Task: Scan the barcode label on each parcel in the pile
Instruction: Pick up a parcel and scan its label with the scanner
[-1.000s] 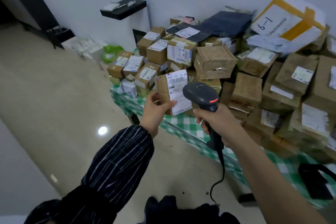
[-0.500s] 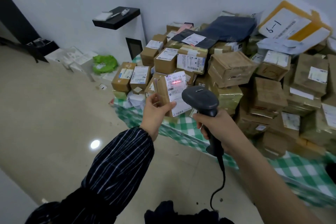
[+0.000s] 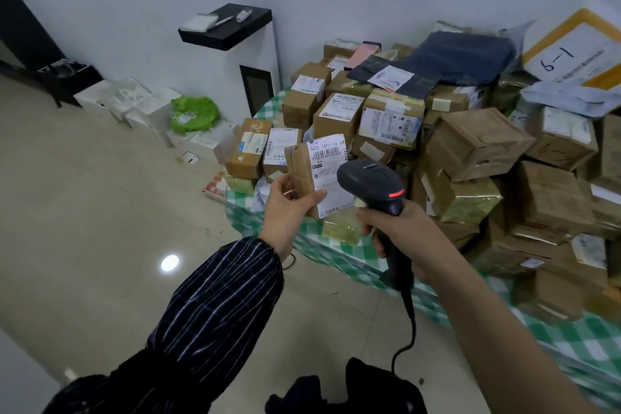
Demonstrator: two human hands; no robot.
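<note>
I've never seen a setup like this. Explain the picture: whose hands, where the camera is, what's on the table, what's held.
No machine here: a person works with bare hands, and the one camera sits on their head, looking forward and down, so the arms rising from the bottom edge are their own. The left hand holds a small parcel, its white label facing the camera. The right hand grips a black corded scanner pointed towards that label; a red light glows on it. Behind, a pile of parcels, mostly brown labelled boxes, covers a green checked tablecloth. A green bag lies on the floor by the wall.
</note>
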